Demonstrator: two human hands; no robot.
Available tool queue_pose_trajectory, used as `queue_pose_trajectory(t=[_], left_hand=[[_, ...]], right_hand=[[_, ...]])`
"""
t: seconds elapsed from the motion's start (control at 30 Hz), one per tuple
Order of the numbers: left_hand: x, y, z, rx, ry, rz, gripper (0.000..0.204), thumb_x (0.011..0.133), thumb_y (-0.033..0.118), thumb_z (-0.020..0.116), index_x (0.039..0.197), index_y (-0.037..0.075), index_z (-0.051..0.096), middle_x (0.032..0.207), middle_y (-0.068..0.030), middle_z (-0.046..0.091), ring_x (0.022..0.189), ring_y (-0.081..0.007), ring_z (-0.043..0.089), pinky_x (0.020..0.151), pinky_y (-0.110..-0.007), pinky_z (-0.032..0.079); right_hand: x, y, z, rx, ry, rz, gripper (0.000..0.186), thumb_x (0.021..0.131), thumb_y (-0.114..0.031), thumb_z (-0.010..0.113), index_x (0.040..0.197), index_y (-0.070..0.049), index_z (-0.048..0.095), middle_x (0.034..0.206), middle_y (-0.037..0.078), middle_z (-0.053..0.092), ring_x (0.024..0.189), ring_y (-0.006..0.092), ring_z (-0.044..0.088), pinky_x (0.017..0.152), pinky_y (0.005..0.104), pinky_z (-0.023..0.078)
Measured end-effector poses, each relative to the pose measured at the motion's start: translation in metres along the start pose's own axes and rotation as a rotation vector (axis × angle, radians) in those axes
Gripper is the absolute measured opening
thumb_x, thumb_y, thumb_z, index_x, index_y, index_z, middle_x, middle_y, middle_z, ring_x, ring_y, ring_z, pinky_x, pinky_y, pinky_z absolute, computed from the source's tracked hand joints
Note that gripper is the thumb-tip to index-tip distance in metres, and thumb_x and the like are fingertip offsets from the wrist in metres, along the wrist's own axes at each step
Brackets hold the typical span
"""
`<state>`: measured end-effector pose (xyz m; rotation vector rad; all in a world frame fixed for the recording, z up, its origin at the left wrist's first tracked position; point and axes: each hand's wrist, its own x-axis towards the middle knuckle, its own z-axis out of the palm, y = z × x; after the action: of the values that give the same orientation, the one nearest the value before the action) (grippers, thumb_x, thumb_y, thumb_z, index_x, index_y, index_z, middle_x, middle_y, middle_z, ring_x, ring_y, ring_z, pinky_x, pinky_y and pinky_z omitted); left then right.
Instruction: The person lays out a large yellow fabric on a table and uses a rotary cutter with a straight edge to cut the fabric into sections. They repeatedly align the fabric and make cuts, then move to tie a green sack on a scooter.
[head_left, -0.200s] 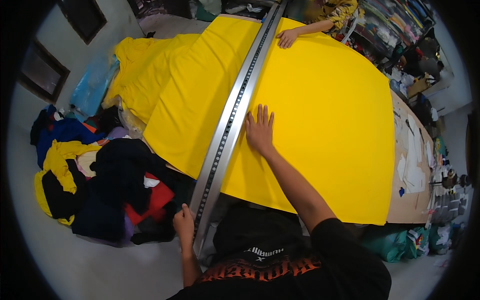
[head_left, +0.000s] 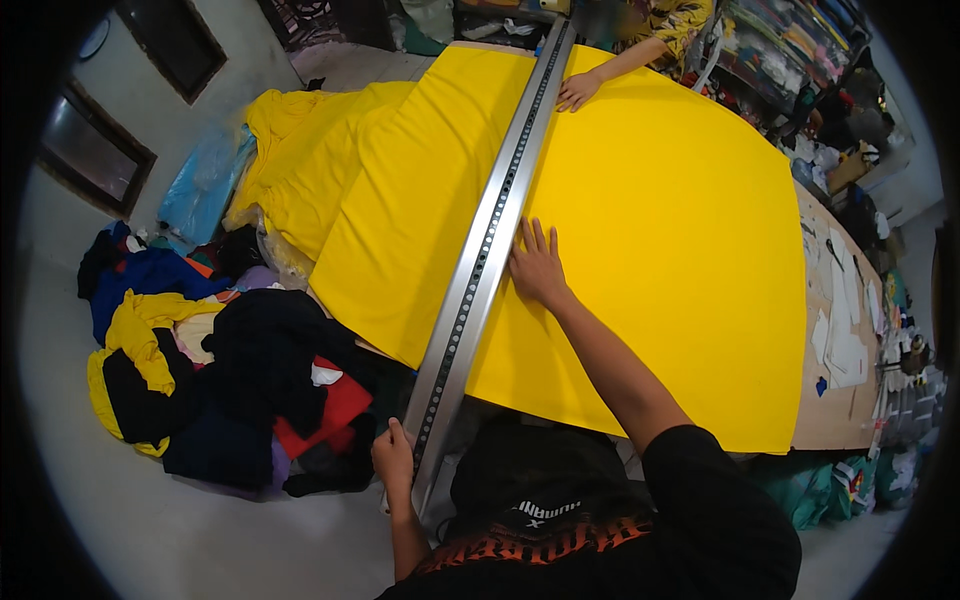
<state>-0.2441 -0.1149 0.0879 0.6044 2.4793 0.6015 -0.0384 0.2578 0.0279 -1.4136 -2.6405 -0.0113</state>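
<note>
A long silver metal rail [head_left: 470, 285], with a dark strip of round dots down its middle, lies across a large spread of yellow fabric [head_left: 660, 240]. My left hand [head_left: 393, 455] is closed at the rail's near end, on its left edge, thumb uppermost; its inner fingers are hidden. My right hand [head_left: 538, 265] rests on the fabric just right of the rail, fingers stretched out, fingertips close to its edge. Farther up the rail, another person's hand [head_left: 578, 92] lies on the fabric, fingers touching or nearly touching the rail's right side.
Beneath the fabric is a table, its brown top [head_left: 835, 410] showing at the right with white paper pieces [head_left: 845, 345]. A heap of mixed clothes and cloth [head_left: 250, 350] lies at the left. Loose yellow fabric [head_left: 300, 150] bunches at the far left beside a blue plastic bag [head_left: 205, 190].
The whole view has shifted slightly. My right hand has turned a little toward the rail, its fingers less spread. The other person's hand has moved closer to the rail. My left hand keeps its place.
</note>
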Motion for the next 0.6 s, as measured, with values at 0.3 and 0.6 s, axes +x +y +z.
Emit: queue_pose_trajectory(t=[0.3,0.6], left_hand=[[0.05,0.002,0.03,0.077,0.155,0.083,0.039,0.1,0.04,0.054,0.089,0.006,0.068,0.084,-0.0165,0.071,0.086,-0.0406,0.068,0.073,-0.052,0.05],[0.202,0.076,0.125,0.567,0.104,0.265,0.054,0.101,0.052,0.052,0.101,0.003,0.076,0.102,-0.0212,0.075,0.096,-0.0429,0.069,0.084,-0.053,0.053]], right_hand=[[-0.202,0.031,-0.061,0.341,0.123,0.33,0.045,0.105,-0.016,0.047,0.149,-0.007,0.047,0.159,0.027,0.034,0.15,0.0461,0.025,0.123,0.0608,0.012],[-0.296,0.066,-0.066,0.131,0.141,0.618,0.05,0.104,-0.02,0.048,0.153,-0.01,0.044,0.161,0.029,0.027,0.151,0.0472,0.022,0.123,0.061,0.014]])
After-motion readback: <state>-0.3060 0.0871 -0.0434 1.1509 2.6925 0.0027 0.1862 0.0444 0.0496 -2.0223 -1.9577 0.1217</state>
